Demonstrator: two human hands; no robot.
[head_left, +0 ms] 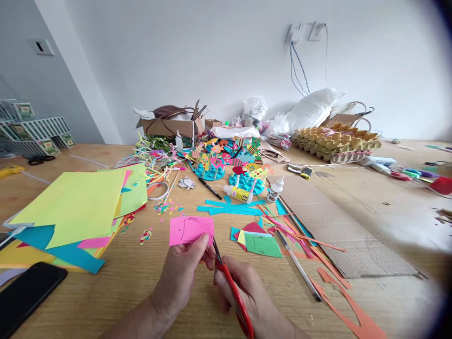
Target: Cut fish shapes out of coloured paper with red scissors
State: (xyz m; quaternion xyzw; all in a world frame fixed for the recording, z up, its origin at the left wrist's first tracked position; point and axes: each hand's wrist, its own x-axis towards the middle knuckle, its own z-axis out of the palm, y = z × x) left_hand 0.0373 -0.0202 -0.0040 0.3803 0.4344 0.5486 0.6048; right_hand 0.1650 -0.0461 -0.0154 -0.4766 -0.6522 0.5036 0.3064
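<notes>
A pink paper card (189, 228) with a fish drawn on it is pinched in my left hand (185, 263), thumb on top. My right hand (243, 282) is closed around a pair of red-handled scissors (233, 288). The dark blades meet the card's lower right corner; whether they have cut into it I cannot tell. Just right of the card lies a small pile of coloured cards, topped by a green card (263, 245) with another fish drawing. A pen (298, 265) rests to the right of my right hand.
Stacked coloured paper (81, 202) and a black phone (31, 299) lie at the left. Paper fish models (249, 179) on blue bases stand ahead, by a glue bottle (275, 190). A cardboard sheet (339, 230), orange scraps (353, 308) and egg trays (337, 141) occupy the right side.
</notes>
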